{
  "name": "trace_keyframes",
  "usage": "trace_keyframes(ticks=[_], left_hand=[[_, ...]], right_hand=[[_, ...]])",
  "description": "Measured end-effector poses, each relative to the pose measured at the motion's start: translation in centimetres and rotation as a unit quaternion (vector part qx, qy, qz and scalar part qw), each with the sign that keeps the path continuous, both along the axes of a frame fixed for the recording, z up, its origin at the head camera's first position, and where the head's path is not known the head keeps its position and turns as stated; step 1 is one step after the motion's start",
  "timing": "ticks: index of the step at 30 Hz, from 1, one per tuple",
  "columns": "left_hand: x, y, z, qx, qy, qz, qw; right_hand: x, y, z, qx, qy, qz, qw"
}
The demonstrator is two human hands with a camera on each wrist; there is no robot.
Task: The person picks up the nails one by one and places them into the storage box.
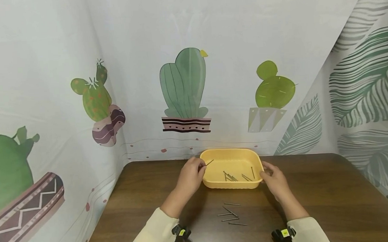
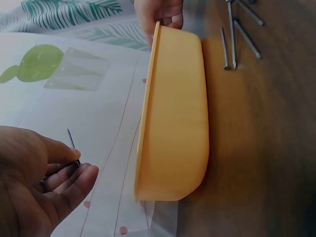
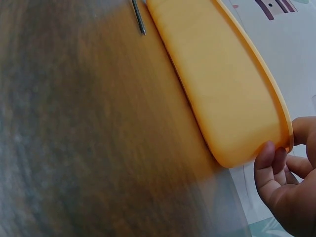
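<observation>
A nail is pinched by the left hand; the yellow tray is gripped at its rim by the right hand; loose nails are scattered on the tabletop.

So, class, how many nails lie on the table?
5: one nail nearest the tray, three nails bunched midway, the last nail farthest from it. Others could hide behind the tray.

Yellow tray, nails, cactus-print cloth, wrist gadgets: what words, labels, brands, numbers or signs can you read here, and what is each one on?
No text is readable.
Left yellow label, on the black left-wrist gadget: too small to read.
Right yellow label, on the black right-wrist gadget: dark marks, too small and blurred to read.
Yellow tray, nails, cactus-print cloth: no lettering visible.
</observation>
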State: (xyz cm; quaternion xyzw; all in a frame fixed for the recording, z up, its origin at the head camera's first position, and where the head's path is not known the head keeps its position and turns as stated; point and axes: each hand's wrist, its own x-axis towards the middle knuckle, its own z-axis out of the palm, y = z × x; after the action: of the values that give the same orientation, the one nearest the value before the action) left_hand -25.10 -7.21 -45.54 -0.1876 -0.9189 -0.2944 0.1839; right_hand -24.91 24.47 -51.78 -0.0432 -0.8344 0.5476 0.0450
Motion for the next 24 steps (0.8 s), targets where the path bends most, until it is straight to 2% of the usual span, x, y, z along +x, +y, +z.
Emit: trace_keyframes(ticks=[7,12,24], left_hand=[[-0.8,0.1,0.6,0.007,-0.007,0.005,0.9999],[-1.0,0.3,1.0,0.013,-0.01,0.008,0.9998],[-1.1,0.6,1.2,0.022,-0.024,0.009,0.9994]], right_hand=[[-0.1,0.0,-0.2,-0.001,0.002,0.001,1.0],[-0.1,0.0,-0.2,-0.006,0.002,0.0,1.0],[-0.1,-0.1,-0.1,-0.006,-0.003,-0.001,1.0]])
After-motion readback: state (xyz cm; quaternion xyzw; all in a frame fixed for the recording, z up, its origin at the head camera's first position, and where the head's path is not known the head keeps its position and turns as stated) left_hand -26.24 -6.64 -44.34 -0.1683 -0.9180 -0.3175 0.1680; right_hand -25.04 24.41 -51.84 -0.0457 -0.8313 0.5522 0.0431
